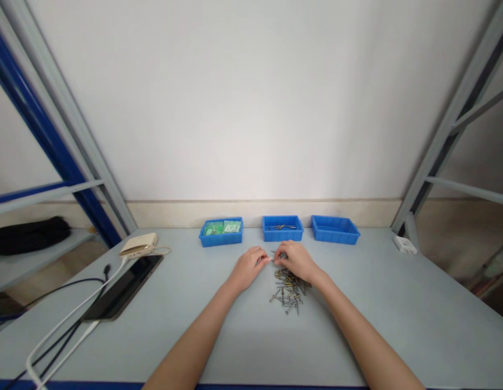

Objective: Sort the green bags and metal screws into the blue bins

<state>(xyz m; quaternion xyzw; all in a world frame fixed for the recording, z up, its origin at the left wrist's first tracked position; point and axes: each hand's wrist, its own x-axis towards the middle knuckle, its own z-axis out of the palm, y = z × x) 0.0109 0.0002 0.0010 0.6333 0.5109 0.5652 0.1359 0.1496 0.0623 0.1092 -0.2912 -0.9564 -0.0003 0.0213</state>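
Observation:
My left hand (248,267) rests low over the table, its thumb and fingertips pinched together. Facing it, my right hand (295,260) is also closed in a pinch, the fingertips of both hands almost meeting. A small pale piece (270,260) shows between them, too tiny to name. Below and partly under my right hand lies a loose pile of metal screws (289,291), grey and brassy, pointing every way. Just beyond the hands, the middle blue tray (282,236) holds a few similar long metal pieces.
The left blue tray (221,240) contains green-and-white packets; the right blue tray (335,236) stands beside the middle one. At left are a cream-coloured box (138,245), a dark tablet (123,290) and trailing cables (78,309). A white adapter (405,245) sits far right.

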